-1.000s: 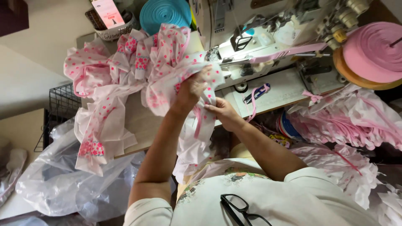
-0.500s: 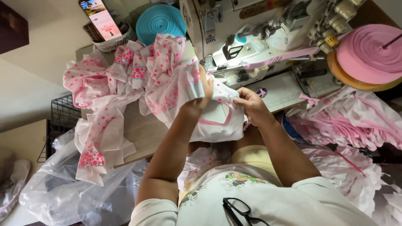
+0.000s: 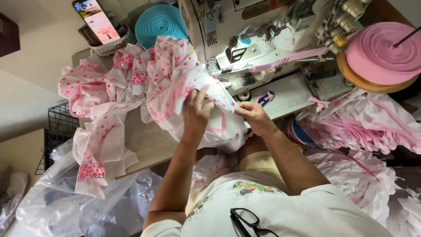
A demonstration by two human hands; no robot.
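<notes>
At a cluttered wooden sewing table, both hands grip pink-trimmed floral fabric.

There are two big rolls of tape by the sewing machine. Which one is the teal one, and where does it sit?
The teal roll stands at the back of the table, left of the sewing machine, beside the phone. The other roll, on the machine's right, is pink.

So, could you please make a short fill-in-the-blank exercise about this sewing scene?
1. Both hands, the left hand and the right hand, hold a white garment piece printed with small ____ flowers.
2. The roll of tape behind the fabric pile is ____ in colour.
3. The big roll on the right of the sewing machine is ____.
4. A pair of black ____ hangs at the shirt collar.

Missing words: pink; teal; pink; glasses
</notes>
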